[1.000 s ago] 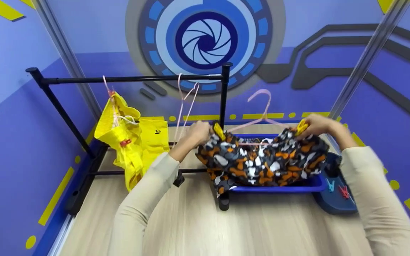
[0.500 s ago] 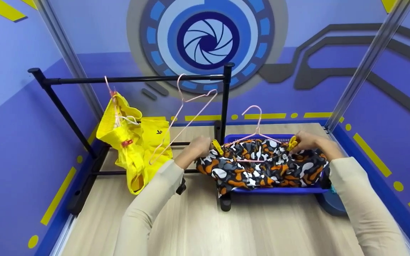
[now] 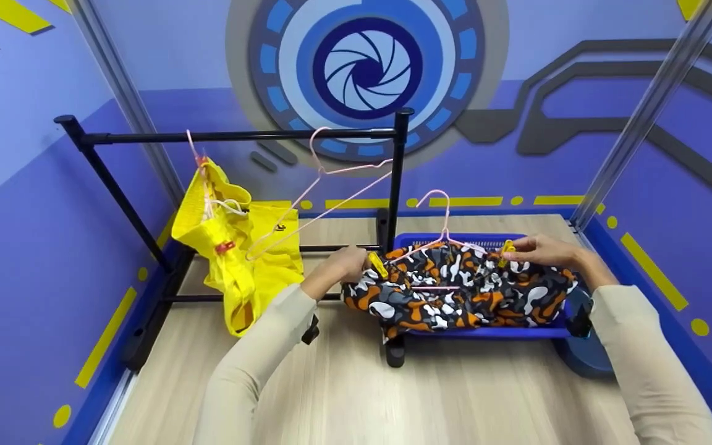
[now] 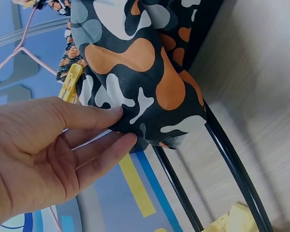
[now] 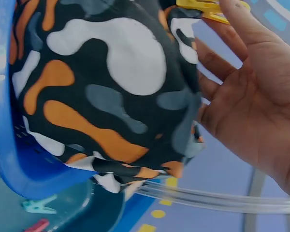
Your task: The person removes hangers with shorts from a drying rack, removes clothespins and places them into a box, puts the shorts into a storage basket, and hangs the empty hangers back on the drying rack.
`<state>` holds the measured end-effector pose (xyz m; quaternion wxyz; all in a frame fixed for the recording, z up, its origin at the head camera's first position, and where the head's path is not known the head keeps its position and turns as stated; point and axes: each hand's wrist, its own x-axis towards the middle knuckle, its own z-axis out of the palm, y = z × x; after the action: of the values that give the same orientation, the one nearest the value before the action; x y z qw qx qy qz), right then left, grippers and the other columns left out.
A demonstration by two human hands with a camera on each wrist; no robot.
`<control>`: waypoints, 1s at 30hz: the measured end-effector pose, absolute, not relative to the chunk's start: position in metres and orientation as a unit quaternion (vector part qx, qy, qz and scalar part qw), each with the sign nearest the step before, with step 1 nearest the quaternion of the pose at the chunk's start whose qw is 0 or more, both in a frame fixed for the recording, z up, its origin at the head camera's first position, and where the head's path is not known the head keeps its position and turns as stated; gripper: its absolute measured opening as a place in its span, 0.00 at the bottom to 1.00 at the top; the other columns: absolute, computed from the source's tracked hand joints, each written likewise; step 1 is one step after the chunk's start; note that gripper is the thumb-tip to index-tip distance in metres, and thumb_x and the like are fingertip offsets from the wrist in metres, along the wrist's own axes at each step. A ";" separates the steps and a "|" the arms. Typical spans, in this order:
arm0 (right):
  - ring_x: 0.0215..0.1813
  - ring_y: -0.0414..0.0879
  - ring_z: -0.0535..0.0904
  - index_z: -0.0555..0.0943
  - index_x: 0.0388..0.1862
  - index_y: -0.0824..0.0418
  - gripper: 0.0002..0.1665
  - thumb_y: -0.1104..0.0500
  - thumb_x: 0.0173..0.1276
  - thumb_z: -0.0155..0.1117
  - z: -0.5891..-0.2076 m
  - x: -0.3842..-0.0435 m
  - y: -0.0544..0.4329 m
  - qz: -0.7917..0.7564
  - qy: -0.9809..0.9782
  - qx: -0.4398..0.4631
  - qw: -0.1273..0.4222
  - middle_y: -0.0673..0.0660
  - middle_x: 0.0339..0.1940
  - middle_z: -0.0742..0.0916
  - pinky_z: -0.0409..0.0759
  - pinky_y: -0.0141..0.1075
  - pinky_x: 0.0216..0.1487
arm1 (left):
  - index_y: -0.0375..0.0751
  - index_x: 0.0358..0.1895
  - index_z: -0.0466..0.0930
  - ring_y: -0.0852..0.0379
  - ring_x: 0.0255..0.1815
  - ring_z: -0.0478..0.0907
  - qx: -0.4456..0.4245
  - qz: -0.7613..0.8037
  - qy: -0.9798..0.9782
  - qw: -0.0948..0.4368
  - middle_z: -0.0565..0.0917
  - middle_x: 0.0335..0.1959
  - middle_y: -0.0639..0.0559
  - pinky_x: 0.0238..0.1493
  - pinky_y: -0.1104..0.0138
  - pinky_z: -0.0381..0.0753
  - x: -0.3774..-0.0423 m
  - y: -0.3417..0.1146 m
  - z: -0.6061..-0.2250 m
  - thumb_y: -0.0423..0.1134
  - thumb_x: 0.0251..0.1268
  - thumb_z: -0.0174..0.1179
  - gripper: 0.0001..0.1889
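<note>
Camouflage-print shorts (image 3: pixel 436 309) with a gathered waist lie draped over the blue basket (image 3: pixel 492 333). A pink hanger (image 3: pixel 446 219) stands up from their waist, its hook free of the rail. Yellow clothespins sit at both sides of the waist, a left clothespin (image 3: pixel 377 264) and a right clothespin (image 3: pixel 506 252). My left hand (image 4: pixel 53 145) pinches the cloth edge between thumb and fingers, beside the left clothespin. With thumb and index finger, my right hand (image 5: pixel 261 87) pinches the right clothespin; its other fingers are behind the cloth.
A black clothes rack (image 3: pixel 238 136) stands at the left. From it hang yellow shorts (image 3: pixel 220 247) with red clips, and a bare pink hanger (image 3: pixel 322 176). Right of the basket is a dark teal tray (image 5: pixel 99 212) holding a light-green clothespin (image 5: pixel 40 205) and a red clothespin (image 5: pixel 38 225).
The shorts and their hanger have come down and settled over the basket. My right hand has lowered with them, its fingers now straighter at the clothespin. The bare hanger on the rack has swung round.
</note>
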<state>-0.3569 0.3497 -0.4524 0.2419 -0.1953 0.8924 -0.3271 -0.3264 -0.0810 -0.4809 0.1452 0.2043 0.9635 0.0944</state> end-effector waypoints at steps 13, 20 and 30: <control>0.59 0.37 0.83 0.69 0.75 0.65 0.34 0.48 0.79 0.58 -0.462 -0.362 0.348 -0.453 0.853 -0.167 0.198 0.61 0.64 0.85 0.79 0.34 0.62 | 0.35 0.52 0.87 0.51 0.43 0.80 0.250 0.160 0.941 0.164 0.89 0.45 0.42 0.48 0.65 0.82 -0.327 -0.089 -0.485 0.28 0.64 0.63 0.14; 0.50 0.31 0.83 0.68 0.74 0.71 0.34 0.50 0.81 0.55 -0.462 -0.363 0.343 -0.482 0.841 -0.158 0.189 0.70 0.67 0.80 0.81 0.27 0.52 | 0.35 0.51 0.89 0.47 0.45 0.85 0.261 0.150 0.938 0.173 0.90 0.45 0.40 0.45 0.64 0.86 -0.331 -0.091 -0.493 0.28 0.62 0.66 0.14; 0.46 0.33 0.87 0.75 0.69 0.69 0.30 0.51 0.78 0.59 -0.462 -0.366 0.341 -0.562 0.806 -0.126 0.137 0.47 0.49 0.91 0.86 0.30 0.49 | 0.33 0.41 0.89 0.50 0.40 0.80 0.317 0.105 0.931 0.146 0.91 0.38 0.41 0.48 0.65 0.77 -0.329 -0.095 -0.493 0.28 0.60 0.66 0.07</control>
<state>-0.3657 0.3409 -0.4624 0.1369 -0.1261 0.8059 -0.5620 -0.3294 -0.0954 -0.4932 0.1456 0.3169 0.9313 0.1052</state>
